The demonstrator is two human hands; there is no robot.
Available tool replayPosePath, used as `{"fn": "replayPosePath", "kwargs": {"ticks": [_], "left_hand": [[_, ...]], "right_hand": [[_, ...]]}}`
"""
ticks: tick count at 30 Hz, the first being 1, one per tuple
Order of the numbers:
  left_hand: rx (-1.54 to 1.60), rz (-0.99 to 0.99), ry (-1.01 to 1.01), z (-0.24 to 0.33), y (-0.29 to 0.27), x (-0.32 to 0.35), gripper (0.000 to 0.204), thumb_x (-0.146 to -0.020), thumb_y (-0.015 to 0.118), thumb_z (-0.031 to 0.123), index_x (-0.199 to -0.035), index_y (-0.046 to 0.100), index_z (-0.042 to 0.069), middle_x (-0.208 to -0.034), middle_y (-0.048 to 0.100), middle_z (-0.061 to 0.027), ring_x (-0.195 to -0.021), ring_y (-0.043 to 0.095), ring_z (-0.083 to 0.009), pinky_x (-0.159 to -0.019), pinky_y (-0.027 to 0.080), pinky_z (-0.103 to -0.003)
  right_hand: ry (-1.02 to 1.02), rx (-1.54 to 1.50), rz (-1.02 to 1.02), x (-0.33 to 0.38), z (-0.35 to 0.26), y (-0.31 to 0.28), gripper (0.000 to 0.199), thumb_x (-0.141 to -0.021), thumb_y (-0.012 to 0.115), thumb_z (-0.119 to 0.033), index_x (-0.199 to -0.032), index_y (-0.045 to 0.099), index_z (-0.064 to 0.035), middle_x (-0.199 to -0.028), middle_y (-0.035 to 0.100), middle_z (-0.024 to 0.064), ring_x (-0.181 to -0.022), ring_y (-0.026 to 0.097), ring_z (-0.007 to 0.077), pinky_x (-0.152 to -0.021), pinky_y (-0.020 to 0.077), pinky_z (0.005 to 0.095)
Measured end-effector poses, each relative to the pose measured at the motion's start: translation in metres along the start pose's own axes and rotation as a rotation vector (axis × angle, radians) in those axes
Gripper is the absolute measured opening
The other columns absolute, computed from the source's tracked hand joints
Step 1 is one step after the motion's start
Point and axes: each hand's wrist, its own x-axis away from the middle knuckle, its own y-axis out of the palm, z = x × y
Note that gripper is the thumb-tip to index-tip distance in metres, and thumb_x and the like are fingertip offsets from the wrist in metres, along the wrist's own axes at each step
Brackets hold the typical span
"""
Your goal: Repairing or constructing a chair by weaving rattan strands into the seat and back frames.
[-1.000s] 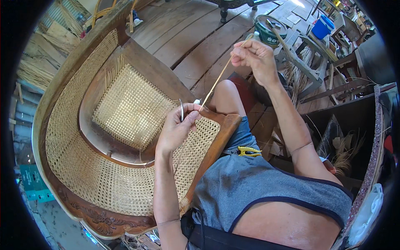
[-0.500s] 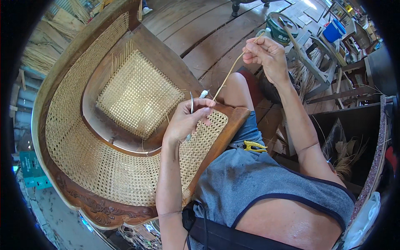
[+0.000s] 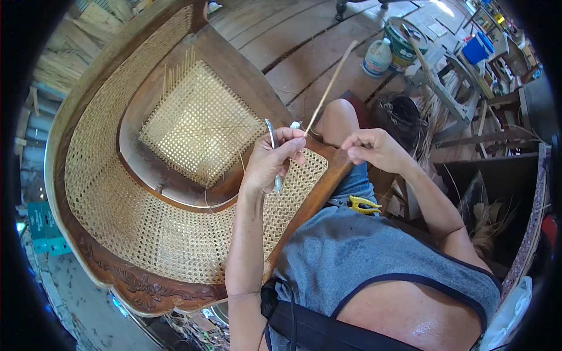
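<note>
My left hand [image 3: 270,155] is closed, pinching a cane strip [image 3: 331,85] between thumb and fingertips; the strip's free end rises up and to the right. The same hand also grips a slim metal tool [image 3: 270,133] with a pale lower end; its exact kind is unclear. To its right, my right hand [image 3: 377,151] hovers with thumb and fingers drawn together; whether something thin is between them cannot be made out. Beneath my left hand is a curved wooden chair [image 3: 249,88] with woven cane panels. Loose cane ends stick up along its square woven seat [image 3: 202,123].
Yellow-handled clippers [image 3: 364,205] lie by my lap. Beyond my knee stand a plastic jug [image 3: 377,57], a green bucket [image 3: 401,44] and a dark basket-like container [image 3: 404,117]. Farther right are a blue pail [image 3: 477,48], wooden frames and cane bundles. More cane [image 3: 55,73] lies at far left.
My right hand has let go of the cane strip's upper end and come down near my left hand. The strip now stands up from my left hand alone.
</note>
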Motion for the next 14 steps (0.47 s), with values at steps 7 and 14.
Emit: {"fn": "replayPosePath", "kwargs": {"ticks": [7, 14], "left_hand": [[0.114, 0.000, 0.032, -0.013, 0.002, -0.001, 0.021, -0.089, 0.067, 0.010, -0.108, 0.067, 0.002, -0.083, 0.066, -0.0020, -0.062, 0.059, -0.0014, -0.040, 0.035, -0.014], [0.079, 0.087, 0.058, -0.019, 0.010, 0.003, 0.019, -0.093, 0.065, 0.018, -0.108, 0.066, 0.007, -0.070, 0.063, 0.0006, -0.046, 0.045, 0.0004, -0.038, 0.029, -0.013]], "right_hand": [[0.111, 0.865, -0.298, 0.072, 0.085, 0.067, 0.034, -0.085, 0.064, -0.028, -0.111, 0.059, -0.0076, -0.102, 0.063, 0.0182, -0.096, 0.062, 0.0349, -0.083, 0.0507, 0.0445], [0.369, 0.630, -0.259, 0.070, 0.099, 0.057, 0.052, -0.074, 0.075, -0.028, -0.118, 0.054, -0.0128, -0.127, 0.053, 0.0162, -0.131, 0.041, 0.0326, -0.092, 0.0413, 0.0586]]}}
